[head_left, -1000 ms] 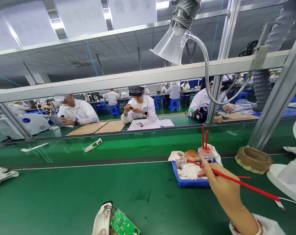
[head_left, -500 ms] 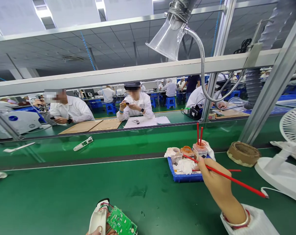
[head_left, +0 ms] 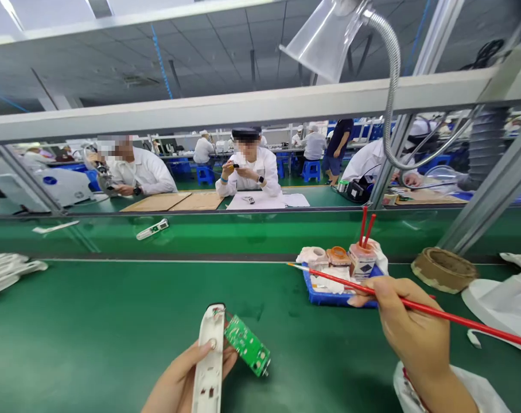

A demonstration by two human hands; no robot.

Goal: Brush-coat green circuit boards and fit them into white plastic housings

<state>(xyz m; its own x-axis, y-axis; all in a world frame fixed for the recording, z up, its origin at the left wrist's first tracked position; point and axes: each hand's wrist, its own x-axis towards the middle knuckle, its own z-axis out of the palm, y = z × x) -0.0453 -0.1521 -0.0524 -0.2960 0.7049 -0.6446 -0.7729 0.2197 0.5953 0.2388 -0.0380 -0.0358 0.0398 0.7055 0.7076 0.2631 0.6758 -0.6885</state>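
Observation:
My left hand is closed around a long white plastic housing, its thumb on the inner face. A green circuit board hangs out at the housing's right side, joined near the top by thin wires. My right hand pinches a long red brush, its pale tip pointing left. Behind the brush sits a blue tray with white tissue, small jars and an orange-rimmed jar. Two more red sticks stand upright in the right jar.
A brown tape roll and a white fan base are at the right. White parts lie at the far left. A conveyor carries a white housing. People in white coats sit beyond; a clear hood hangs above.
My left hand has raised the housing and board further into view. The brush tip has moved left, away from the jars, and lies more level. The head view has shifted.

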